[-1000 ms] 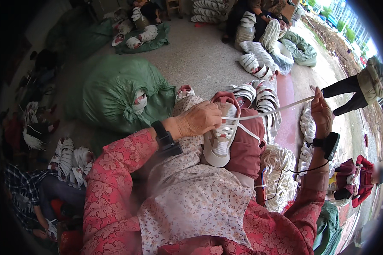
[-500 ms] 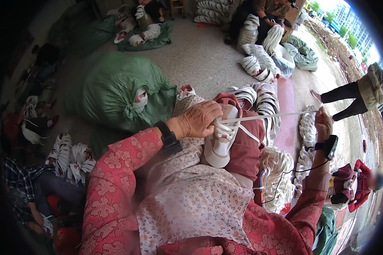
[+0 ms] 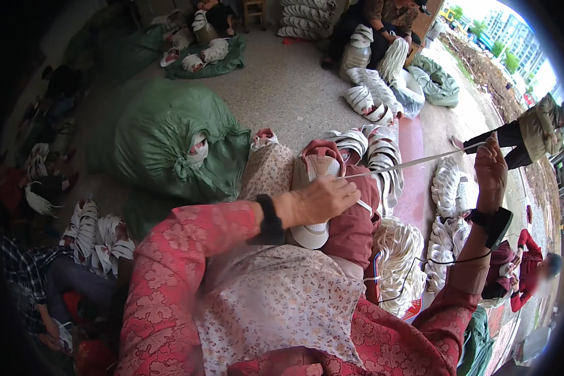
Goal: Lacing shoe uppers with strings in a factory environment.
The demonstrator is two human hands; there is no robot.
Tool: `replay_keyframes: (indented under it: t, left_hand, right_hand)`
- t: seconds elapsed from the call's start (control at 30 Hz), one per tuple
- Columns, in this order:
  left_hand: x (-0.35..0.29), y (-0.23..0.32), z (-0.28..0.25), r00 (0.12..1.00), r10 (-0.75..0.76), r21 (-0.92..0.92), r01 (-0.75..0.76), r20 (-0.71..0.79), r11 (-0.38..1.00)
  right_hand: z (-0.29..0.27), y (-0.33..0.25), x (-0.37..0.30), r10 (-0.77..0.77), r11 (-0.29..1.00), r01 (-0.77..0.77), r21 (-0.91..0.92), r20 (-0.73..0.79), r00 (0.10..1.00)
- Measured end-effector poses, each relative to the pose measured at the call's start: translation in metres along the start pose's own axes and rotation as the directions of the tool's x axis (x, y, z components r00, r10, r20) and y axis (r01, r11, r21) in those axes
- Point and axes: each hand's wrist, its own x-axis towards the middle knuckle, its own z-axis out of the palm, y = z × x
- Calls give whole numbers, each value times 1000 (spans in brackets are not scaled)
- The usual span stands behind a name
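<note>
Two hands (image 3: 324, 202) (image 3: 491, 168), one taut lace (image 3: 418, 161), central shoe (image 3: 320, 165)

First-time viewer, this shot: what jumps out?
The long, flat white shoelace, running from around the beige mesh shoe at centre to the raised right hand; the left hand lies across the shoe. Next, the bulging green plastic sack at upper left, then the heaped white laces right of centre.

I'm in an open-fronted shoe workshop
Around me: stacked white shoe uppers (image 3: 304, 19), a bulging green sack (image 3: 160, 141), heaped white laces (image 3: 395, 247), a seated co-worker (image 3: 382, 14).
</note>
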Motion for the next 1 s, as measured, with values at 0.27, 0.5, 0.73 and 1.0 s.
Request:
replay_keyframes:
  t: [0.27, 0.5, 0.73, 1.0]
  left_hand:
    - [27, 44, 15, 841, -168, 118, 125, 514, 985]
    - [-2, 25, -123, 842, -265, -836, 521, 469, 176]
    - [-67, 9, -181, 909, -289, -775, 410, 301, 480]
    - [-19, 35, -184, 903, -107, -433, 301, 416, 850]
  right_hand:
    - [7, -21, -20, -45, 998, 51, -44, 142, 989]
    - [-122, -27, -14, -91, 996, 90, -21, -401, 911]
    - [-105, -11, -34, -125, 981, 112, -156, -78, 989]
    - [107, 54, -154, -66, 997, -23, 72, 979, 191]
